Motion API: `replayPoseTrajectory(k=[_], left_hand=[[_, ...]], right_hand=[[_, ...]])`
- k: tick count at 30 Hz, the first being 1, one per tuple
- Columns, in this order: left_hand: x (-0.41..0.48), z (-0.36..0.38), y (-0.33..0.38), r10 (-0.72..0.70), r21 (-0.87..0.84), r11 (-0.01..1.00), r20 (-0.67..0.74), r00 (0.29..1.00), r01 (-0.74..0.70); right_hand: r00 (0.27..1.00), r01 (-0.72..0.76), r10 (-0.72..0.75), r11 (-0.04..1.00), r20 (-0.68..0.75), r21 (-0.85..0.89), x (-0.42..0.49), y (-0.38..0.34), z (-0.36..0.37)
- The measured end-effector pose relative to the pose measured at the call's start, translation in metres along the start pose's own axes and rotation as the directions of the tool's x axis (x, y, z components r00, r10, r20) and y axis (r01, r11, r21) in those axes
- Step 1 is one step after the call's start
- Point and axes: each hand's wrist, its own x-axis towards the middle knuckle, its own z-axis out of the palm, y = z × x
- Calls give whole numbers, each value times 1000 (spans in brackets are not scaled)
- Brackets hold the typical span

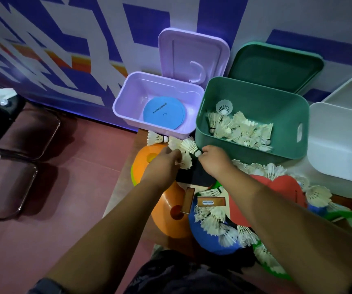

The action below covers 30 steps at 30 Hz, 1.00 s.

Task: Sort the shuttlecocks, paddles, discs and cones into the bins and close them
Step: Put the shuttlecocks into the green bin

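Shuttlecocks (210, 222) with white feather skirts lie scattered on our side of the grip. They are heaped over a blue round piece (200, 238) that may be a cone or a disc, beside an orange cone (167, 217) and two wooden paddle handles (188, 200). One handle carries a small blue-and-white label (208, 202), too small for us to read. A red paddle (279, 185) lies right of the grip and nearer to us, with more loose feathers around it. At the grip itself our hands meet low over a black paddle face (189, 177). The right hand (215, 160) has its fingers curled and pinches the dark-banded cork tip of a white shuttlecock (189, 146). The left hand (163, 164) curls its fingers into the skirt of a second shuttlecock (185, 162), which touches the first. We judge the cork is pinched because it is the firm end and feathers crush easily. Just beyond the grip, a little right, stands the green bin (234, 150), already holding a sorted heap (243, 130) of shuttlecocks; that is likely why we gather these right at its near wall. Beyond the grip to the left stands the lilac bin (141, 122) with a flat blue disc (163, 114) inside, printed with one dark line we cannot read. The lilac lid (192, 52) and green lid (277, 66) stand open behind their bins, we judge so that things can drop straight in. A white bin (336, 145) stands far right of the grip.
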Motion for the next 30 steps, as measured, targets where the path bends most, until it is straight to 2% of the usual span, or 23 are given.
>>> replayPoseTrajectory(k=[4,9,13,18,24,30], left_hand=[[-14,-7,-14,-31,-121,992,-84,996,21],[-30,-16,-26,-89,-177,982,-155,984,61],[-36,-22,-34,-117,-231,971,-201,973,69],[-33,-31,-33,-163,-248,962,-178,970,116],[-22,-51,-3,-242,-467,877,-223,944,115],[-3,-82,51,-224,-608,793,-233,946,38]], right_hand=[[996,-84,82,996,-42,-44,10,-3,21],[976,-163,147,982,-159,-92,14,-7,29],[970,-174,141,971,-196,-162,11,-8,31],[973,-129,92,976,-210,-173,1,-9,28],[984,-80,68,994,-164,-69,-32,0,14],[982,6,12,995,-191,97,-58,3,-21]])
